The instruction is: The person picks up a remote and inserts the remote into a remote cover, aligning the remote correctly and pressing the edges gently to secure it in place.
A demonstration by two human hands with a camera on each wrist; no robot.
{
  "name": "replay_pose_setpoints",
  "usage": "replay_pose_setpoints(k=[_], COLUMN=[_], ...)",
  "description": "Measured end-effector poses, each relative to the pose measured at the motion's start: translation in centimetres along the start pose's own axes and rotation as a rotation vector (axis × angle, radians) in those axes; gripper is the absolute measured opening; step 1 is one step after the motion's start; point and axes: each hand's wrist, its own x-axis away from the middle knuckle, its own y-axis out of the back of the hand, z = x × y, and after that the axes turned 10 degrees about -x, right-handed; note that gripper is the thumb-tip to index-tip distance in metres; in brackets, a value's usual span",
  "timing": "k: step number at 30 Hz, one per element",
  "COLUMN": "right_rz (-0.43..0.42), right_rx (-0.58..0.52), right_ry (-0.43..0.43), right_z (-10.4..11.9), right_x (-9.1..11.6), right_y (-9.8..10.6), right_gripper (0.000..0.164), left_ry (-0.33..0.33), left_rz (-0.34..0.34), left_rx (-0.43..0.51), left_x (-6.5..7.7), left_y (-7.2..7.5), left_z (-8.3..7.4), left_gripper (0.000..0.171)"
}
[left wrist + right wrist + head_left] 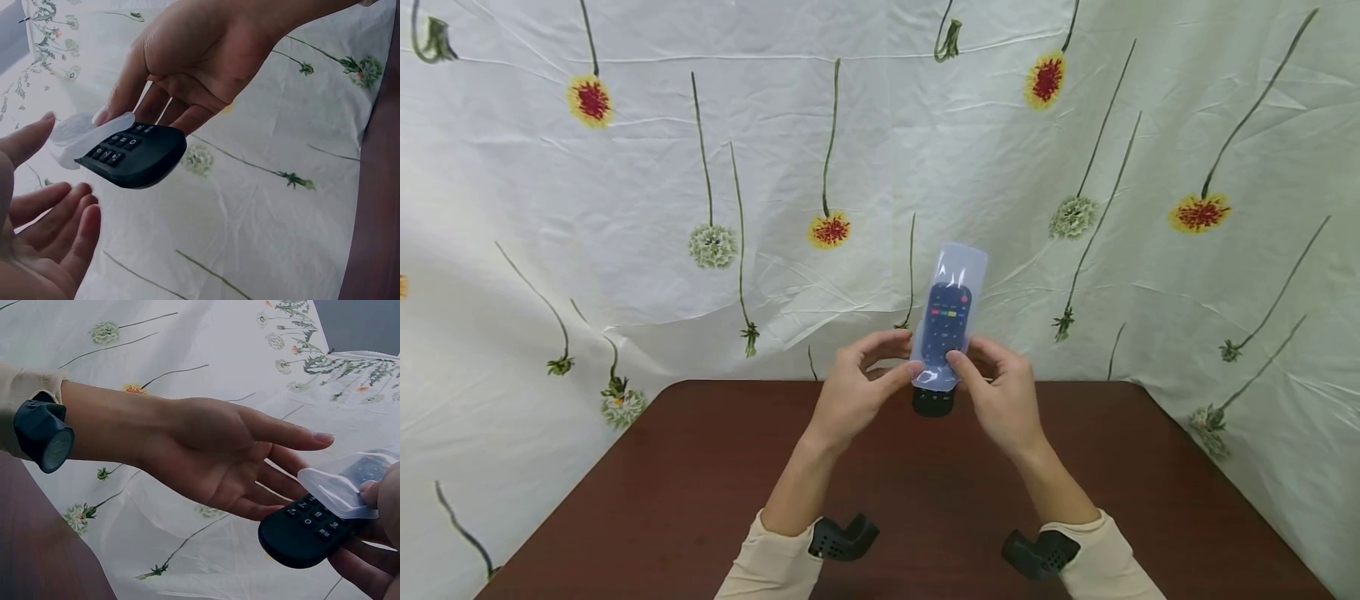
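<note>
A black remote control (933, 403) sits partly inside a clear plastic sleeve (962, 262), its rounded lower end sticking out of the opening. My right hand (1006, 400) holds both, thumb on the front over the sleeve and fingers behind. In the left wrist view, the sleeve's edge (94, 144) runs across the remote (140, 159) beside the number keys. My left hand (206, 444) is at the other side, thumb raised off the sleeve and fingers loosely spread close to the remote. The remote is held up, tilted, above the table's far edge.
A dark red-brown table (737, 483) spreads beneath the forearms. Behind it and at both sides hangs a white cloth (895, 150) printed with flowers. Each wrist wears a black camera mount (844, 537) at the sleeve cuff.
</note>
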Motion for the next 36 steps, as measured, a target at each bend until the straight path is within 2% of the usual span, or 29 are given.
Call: replay_pose_setpoints(k=[2, 5, 12, 19, 24, 30, 33, 36], right_rz=[0.02, 0.065, 0.139, 0.159, 0.202, 0.344, 0.423, 0.476], right_rx=[0.013, 0.032, 0.04, 0.022, 0.023, 0.022, 0.001, -0.048], right_ry=[-0.006, -0.003, 0.019, -0.049, -0.098, -0.175, -0.229, -0.28], right_z=[-0.09, -0.17, -0.33, -0.24, -0.23, -0.17, -0.23, -0.54], right_x=[0.08, 0.24, 0.48, 0.51, 0.49, 0.43, 0.49, 0.53], right_y=[-0.14, -0.36, -0.69, -0.65, -0.53, -0.34, -0.35, -0.51], right_gripper=[0.023, 0.024, 0.025, 0.029, 0.032, 0.041, 0.05, 0.052], left_ry=[-0.021, -0.037, -0.083, -0.108, -0.099, -0.091, -0.089, -0.089], left_rz=[-0.064, -0.104, -0.122, -0.153, -0.183, -0.229, -0.249, -0.263], left_rx=[-0.013, -0.017, -0.032, -0.023, 0.004, 0.038, 0.058, 0.069], left_x=[0.0, 0.03, 0.02, -0.01, 0.02, -0.05, -0.04, 0.0], left_y=[0.02, -0.03, -0.12, -0.16, -0.11, 0.0, 0.01, 0.02], left_z=[-0.09, -0.21, -0.24, -0.24, -0.35, -0.34, -0.36, -0.4], left_gripper=[0.04, 0.035, 0.026, 0.023, 0.022, 0.02, 0.02, 0.021])
